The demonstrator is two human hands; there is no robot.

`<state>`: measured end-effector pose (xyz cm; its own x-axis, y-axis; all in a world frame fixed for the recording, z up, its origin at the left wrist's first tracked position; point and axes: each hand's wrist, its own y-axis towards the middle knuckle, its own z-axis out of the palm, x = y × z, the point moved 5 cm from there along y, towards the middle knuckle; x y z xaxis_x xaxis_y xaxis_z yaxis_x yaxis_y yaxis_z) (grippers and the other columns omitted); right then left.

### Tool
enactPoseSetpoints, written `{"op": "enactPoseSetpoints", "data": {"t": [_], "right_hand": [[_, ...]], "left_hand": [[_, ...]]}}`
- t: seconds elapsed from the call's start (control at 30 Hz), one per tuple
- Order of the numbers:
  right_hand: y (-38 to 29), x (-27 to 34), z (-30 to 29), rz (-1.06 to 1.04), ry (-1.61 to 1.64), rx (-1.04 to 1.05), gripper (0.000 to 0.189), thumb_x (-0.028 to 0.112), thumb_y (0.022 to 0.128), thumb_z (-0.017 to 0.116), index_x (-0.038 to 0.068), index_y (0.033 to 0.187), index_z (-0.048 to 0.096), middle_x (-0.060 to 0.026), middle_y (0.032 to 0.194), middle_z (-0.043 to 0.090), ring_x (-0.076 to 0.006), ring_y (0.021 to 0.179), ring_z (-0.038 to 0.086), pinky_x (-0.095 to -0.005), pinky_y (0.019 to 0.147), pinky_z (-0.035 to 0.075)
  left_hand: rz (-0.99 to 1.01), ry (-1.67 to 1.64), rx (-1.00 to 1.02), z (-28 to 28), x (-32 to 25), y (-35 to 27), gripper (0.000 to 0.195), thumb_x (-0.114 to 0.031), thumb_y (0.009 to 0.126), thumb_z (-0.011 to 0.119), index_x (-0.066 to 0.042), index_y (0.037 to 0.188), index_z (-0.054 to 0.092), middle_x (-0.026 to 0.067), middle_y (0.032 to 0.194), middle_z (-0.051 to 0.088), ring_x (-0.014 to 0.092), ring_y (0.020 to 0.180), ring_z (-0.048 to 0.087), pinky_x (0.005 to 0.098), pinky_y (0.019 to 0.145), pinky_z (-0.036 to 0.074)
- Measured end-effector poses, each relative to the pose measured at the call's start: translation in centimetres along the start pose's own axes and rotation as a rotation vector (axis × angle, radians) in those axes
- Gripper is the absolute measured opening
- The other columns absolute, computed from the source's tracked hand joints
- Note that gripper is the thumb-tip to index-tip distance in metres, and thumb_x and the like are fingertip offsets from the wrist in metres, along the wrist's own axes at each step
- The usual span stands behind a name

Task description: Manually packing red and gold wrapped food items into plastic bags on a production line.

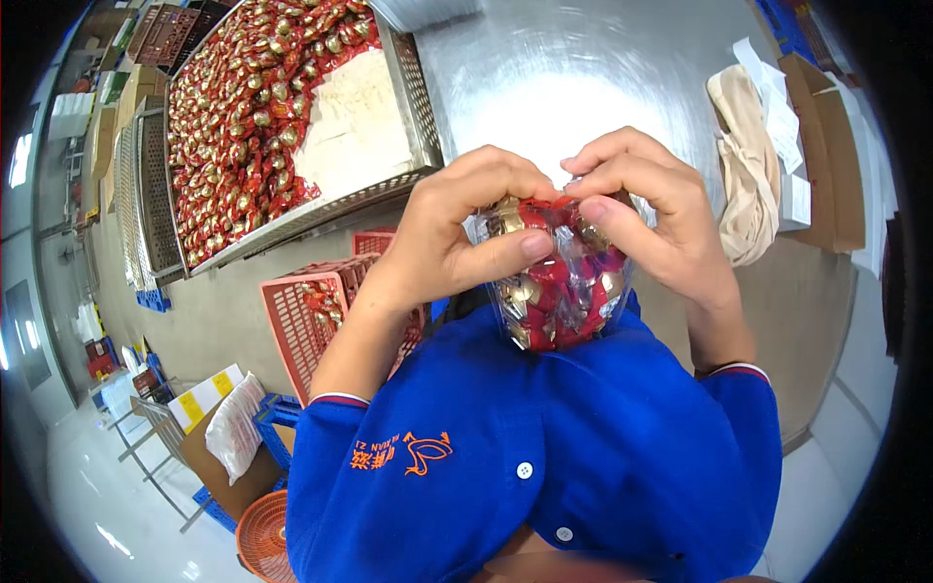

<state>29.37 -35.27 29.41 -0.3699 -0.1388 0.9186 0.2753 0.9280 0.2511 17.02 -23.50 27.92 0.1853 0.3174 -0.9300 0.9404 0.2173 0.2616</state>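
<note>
In front of my chest is a clear plastic container (561, 306) packed with red-and-gold wrapped pieces. Its walls look thin and shiny; whether it is a tub or a stiff bag I cannot tell. My left hand (466, 226) grips its left side near the top, thumb across the front. On the opposite side, my right hand (649, 211) holds the upper edge, with thumb and fingers bent in over the top. The fingertips of both hands nearly meet above the red wrappers, and they hide part of the container's opening.
To the left, a perforated metal tray (426, 109) bears many red-and-gold packets. A shiny steel table (496, 73) lies ahead. On the right are a beige cloth (747, 175) and a cardboard box (838, 160). Pink plastic crates (291, 321) and an orange basket (262, 528) stand lower left.
</note>
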Motion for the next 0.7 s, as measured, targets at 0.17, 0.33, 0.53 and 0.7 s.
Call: {"op": "enactPoseSetpoints", "data": {"t": [0.17, 0.33, 0.53, 0.7], "right_hand": [[-1.0, -0.2, 0.1, -0.005, -0.071, -0.068, 0.023, 0.009, 0.079, 0.063, -0.001, 0.100, 0.061, -0.0147, 0.095, 0.061, -0.0252, 0.085, 0.061, -0.0304, 0.077, 0.047], [-0.9, -0.4, -0.3, -0.103, -0.143, -0.082, 0.025, 0.008, 0.078, 0.064, -0.003, 0.100, 0.060, -0.0158, 0.097, 0.062, -0.0263, 0.089, 0.061, -0.0317, 0.078, 0.048], [-0.4, -0.7, -0.2, -0.124, -0.152, -0.159, 0.017, 0.006, 0.076, 0.066, -0.003, 0.091, 0.063, -0.0158, 0.093, 0.064, -0.0249, 0.086, 0.062, -0.0320, 0.076, 0.049], [0.1, -1.2, -0.4, -0.068, -0.147, -0.082, 0.012, 0.008, 0.078, 0.063, -0.002, 0.084, 0.063, -0.0155, 0.090, 0.063, -0.0245, 0.081, 0.062, -0.0314, 0.072, 0.049]], "left_hand": [[0.016, 0.092, 0.028, -0.1, 0.4, 0.5, 0.026, -0.014, 0.072, 0.074, -0.002, 0.092, 0.065, 0.0109, 0.092, 0.062, 0.022, 0.088, 0.060, 0.0310, 0.078, 0.047], [-0.010, 0.095, 0.025, 0.1, 0.4, 0.4, 0.027, -0.022, 0.073, 0.069, 0.000, 0.090, 0.064, 0.0128, 0.093, 0.062, 0.024, 0.089, 0.059, 0.0330, 0.080, 0.046], [-0.041, 0.095, 0.018, -0.2, 0.9, 0.2, 0.037, -0.032, 0.077, 0.062, 0.002, 0.093, 0.064, 0.0148, 0.098, 0.062, 0.026, 0.093, 0.059, 0.0350, 0.084, 0.044], [-0.112, 0.062, -0.037, -0.3, 1.1, 0.1, 0.044, -0.039, 0.084, 0.056, 0.002, 0.099, 0.063, 0.0158, 0.104, 0.062, 0.027, 0.100, 0.058, 0.0357, 0.088, 0.043]]}}
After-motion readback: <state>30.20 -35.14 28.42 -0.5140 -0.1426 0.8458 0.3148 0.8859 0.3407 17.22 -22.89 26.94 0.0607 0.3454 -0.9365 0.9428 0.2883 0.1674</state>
